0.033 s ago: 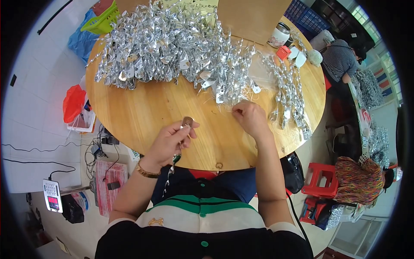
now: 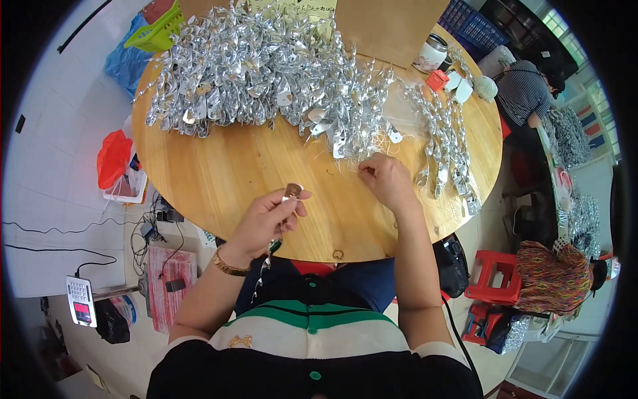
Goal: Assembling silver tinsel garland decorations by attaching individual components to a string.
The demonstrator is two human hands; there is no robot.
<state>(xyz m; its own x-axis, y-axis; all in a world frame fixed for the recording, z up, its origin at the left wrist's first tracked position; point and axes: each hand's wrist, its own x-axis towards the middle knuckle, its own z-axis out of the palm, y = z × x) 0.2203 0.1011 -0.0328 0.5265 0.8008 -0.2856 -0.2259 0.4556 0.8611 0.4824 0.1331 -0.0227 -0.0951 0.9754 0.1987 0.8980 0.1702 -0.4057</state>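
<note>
Nearest, a twisted silver strip (image 2: 265, 265) is dangling toward the lap, apparently to hang untangled, while the left hand (image 2: 262, 223) is pinching its flat tab (image 2: 293, 191). The right hand (image 2: 387, 181) is hovering or resting over the wooden table (image 2: 239, 176), fingertips drawn together beside pale threads (image 2: 381, 142); whether they are gripping one, I cannot tell. Beyond, heaped silver strips (image 2: 246, 80) are lying within reach, probably for convenience.
</note>
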